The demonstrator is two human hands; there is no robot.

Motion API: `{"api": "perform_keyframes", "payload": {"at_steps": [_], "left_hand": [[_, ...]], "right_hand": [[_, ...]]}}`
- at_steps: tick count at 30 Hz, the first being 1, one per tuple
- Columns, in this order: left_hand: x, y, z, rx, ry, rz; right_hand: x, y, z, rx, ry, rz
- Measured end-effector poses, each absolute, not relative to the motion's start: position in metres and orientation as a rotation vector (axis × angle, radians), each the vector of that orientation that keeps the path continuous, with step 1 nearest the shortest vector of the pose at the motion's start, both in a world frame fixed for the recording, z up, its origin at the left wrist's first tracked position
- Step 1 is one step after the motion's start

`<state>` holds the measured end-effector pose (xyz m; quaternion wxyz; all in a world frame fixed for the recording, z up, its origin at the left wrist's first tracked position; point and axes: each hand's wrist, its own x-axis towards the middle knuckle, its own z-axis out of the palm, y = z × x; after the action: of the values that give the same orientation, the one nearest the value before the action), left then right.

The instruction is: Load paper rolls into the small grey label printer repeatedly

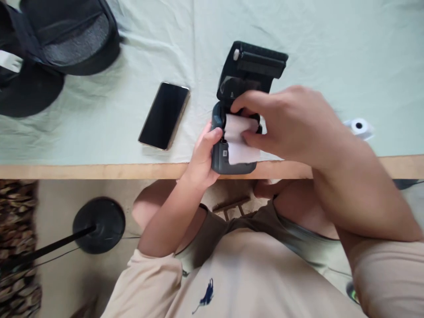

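A small dark portable receipt printer (217,164) sits at the table's front edge with its lid (251,66) swung up and back. My left hand (203,152) is closed around the printer's left side, thumb on its upper edge. Inside the open bay lies a white paper roll (239,125), and a loose flap of its paper hangs over the printer's front. My right hand (281,119) reaches in from the right, closed on the roll. Its thumb presses the paper and its index finger curls over the far side near the lid; the other fingers are mostly hidden.
Left of the printer, a smartphone (164,115) lies screen up on the pale green cloth (159,39). An open black case (76,39) occupies the far left. Another white paper roll (364,129) lies beyond my right forearm. Below the wooden table edge (82,171) stands a round black base (99,225).
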<state>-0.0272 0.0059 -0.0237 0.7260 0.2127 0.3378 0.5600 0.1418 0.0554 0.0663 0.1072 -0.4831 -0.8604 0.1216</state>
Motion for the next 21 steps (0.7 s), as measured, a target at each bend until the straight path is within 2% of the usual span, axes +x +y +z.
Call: {"api": "perform_keyframes", "payload": {"at_steps": [2,6,9,11,17,21], "left_hand": [[-0.027,0.007,-0.024,0.453,0.782,1.242],[-0.029,0.008,-0.024,0.423,0.805,1.255],[-0.032,0.007,-0.025,0.385,0.794,1.262],[-0.033,0.007,-0.025,0.377,0.776,1.255],[-0.033,0.009,-0.021,0.425,0.734,1.241],[-0.029,0.009,-0.009,0.402,0.794,1.212]], "right_hand": [[0.152,0.052,0.075,-1.321,-2.336,0.579],[0.171,0.05,0.067,-1.2,-1.542,1.125],[0.181,0.051,0.046,-1.223,-1.438,1.237],[0.189,0.049,0.034,-1.261,-1.564,1.102],[0.205,0.041,0.014,-1.574,-2.162,0.344],[0.2,0.04,0.011,-1.705,-2.346,0.215]]}}
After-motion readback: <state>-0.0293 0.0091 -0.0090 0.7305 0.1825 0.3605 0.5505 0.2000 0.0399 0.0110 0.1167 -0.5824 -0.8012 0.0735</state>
